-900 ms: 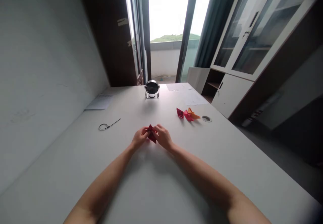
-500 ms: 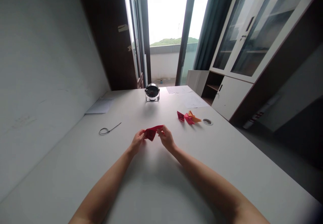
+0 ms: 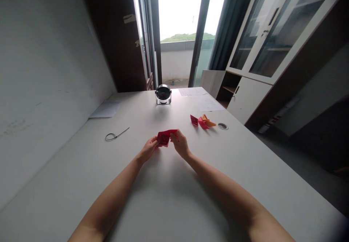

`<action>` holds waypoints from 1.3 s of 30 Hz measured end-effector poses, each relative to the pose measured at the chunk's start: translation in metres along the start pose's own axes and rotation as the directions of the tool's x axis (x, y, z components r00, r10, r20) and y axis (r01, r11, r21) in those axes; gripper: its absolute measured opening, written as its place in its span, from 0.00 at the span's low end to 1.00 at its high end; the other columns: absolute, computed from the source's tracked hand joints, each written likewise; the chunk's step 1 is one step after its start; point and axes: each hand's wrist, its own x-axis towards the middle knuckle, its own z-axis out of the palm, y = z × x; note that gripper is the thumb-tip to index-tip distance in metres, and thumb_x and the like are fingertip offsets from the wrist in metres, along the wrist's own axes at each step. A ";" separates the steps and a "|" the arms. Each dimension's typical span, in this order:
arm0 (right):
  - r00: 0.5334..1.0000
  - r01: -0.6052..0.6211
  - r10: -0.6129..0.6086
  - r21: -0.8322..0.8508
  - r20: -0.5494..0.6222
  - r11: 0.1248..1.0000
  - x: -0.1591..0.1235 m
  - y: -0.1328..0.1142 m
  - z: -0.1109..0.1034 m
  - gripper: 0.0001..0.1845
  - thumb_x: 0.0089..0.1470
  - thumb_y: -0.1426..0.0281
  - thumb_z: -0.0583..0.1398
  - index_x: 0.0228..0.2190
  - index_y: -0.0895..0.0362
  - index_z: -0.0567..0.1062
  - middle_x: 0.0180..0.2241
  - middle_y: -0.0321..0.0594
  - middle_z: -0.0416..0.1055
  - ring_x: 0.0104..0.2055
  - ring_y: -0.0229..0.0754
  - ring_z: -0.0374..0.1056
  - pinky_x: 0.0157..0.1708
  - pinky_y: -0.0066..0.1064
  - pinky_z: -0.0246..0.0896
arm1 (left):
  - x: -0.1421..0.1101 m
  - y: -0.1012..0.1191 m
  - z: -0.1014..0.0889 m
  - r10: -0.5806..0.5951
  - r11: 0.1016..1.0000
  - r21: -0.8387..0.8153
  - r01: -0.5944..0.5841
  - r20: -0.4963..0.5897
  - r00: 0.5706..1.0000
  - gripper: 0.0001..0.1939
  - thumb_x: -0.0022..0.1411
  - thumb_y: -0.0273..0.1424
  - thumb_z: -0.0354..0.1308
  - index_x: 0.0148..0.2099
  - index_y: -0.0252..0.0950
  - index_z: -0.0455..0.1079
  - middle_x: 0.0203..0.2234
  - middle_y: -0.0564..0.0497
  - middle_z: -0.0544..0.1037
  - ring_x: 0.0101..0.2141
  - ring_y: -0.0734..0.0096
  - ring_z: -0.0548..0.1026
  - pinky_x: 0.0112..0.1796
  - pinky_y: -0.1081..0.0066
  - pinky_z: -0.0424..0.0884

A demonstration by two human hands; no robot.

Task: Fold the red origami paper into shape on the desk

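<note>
Daylight pours in through the tall window [image 3: 180,12] ahead, so strong that the sky is washed out to plain white. It throws a pale sheen on the far part of the white table [image 3: 152,198], and soft, blurry shadows fall toward me below the forearms. Reflections streak the glass doors of the white cabinet [image 3: 252,94]. The wall [image 3: 40,71] at the left sits in grey half-light, and the right side sinks nearly to black. Straight edges stretch and lean outward; the far right corners look smeared.
</note>
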 end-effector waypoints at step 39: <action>0.650 0.759 -0.560 -0.409 0.514 0.506 -0.014 -0.034 -0.003 0.09 0.65 0.75 0.53 0.41 0.55 0.73 0.48 0.44 0.72 0.52 0.45 0.64 0.52 0.41 0.61 | -0.004 0.003 -0.011 0.337 0.689 0.722 0.063 -0.396 0.854 0.11 0.61 0.36 0.55 0.37 0.36 0.75 0.30 0.48 0.81 0.30 0.66 0.76 0.32 0.72 0.67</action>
